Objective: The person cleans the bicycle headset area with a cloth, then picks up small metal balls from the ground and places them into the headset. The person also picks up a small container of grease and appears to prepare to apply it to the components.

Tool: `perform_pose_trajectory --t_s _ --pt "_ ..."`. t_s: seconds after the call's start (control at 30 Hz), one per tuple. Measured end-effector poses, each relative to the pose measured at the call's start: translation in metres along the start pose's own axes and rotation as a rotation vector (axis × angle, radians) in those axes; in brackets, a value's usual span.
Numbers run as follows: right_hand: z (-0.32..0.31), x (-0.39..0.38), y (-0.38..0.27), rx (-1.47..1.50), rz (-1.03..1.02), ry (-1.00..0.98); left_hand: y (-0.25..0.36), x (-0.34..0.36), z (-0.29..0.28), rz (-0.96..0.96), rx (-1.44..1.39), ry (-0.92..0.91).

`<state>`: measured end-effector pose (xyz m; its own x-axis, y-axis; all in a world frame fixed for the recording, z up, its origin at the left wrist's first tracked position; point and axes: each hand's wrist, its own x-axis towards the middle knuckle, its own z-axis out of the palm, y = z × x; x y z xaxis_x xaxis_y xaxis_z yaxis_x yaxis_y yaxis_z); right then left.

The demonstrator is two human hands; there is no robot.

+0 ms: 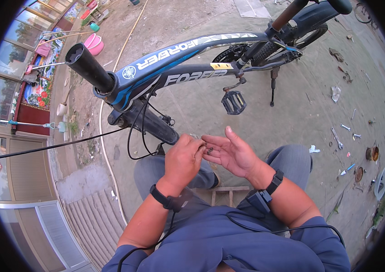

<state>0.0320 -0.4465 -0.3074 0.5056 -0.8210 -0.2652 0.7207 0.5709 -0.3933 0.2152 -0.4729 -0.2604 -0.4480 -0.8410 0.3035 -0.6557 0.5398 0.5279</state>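
Observation:
My right hand (234, 156) is turned palm up with its thumb raised and fingers stretched out. Some small dark pieces (209, 151) lie on its fingers, too tiny to name. Against those fingertips, my left hand (182, 156) is closed in a pinch, and whatever it pinches is hidden. Just beyond the left hand stands a dark bicycle frame (174, 56) with blue and white markings. Its front fork (151, 124) points down toward my left knee, and no front wheel is on it. An open black tube (90, 68) rises at the head end. A pedal (234, 102) hangs beyond my hands.
On the ground at right lie an adjustable wrench (336, 137), a smaller wrench (345, 127), a rusty ring-shaped part (359, 174) and crumpled plastic (336, 94). A kickstand (272, 88) props the bicycle. A black cable (56, 146) stretches left. Pink basins (94, 44) stand by the building.

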Motion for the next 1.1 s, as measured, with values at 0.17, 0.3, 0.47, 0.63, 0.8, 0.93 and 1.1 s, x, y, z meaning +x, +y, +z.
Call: perform_pose_trajectory --t_s 0.17,0.3,0.47,0.63,0.8,0.93,1.1 --pt "0.004 0.002 0.005 -0.083 0.02 0.057 0.0 -0.003 0.001 0.001 0.033 -0.051" --pt "-0.001 0.0 0.006 -0.154 0.043 0.028 -0.001 -0.003 0.0 -0.015 0.04 -0.109" --pt "-0.004 0.0 0.007 -0.196 0.066 0.007 0.001 -0.005 -0.004 -0.031 0.048 -0.148" --pt "-0.002 0.0 0.004 -0.174 0.054 0.027 0.004 -0.004 -0.024 -0.05 -0.029 -0.05" --pt "0.0 -0.002 -0.002 -0.148 0.049 -0.03 -0.005 0.012 -0.079 0.003 -0.053 0.224" --pt "0.001 -0.002 -0.004 -0.133 0.04 -0.044 -0.005 0.027 -0.13 0.023 0.1 0.446" --pt "0.0 -0.002 -0.004 -0.126 0.023 -0.017 -0.01 0.053 -0.167 0.139 0.239 0.588"
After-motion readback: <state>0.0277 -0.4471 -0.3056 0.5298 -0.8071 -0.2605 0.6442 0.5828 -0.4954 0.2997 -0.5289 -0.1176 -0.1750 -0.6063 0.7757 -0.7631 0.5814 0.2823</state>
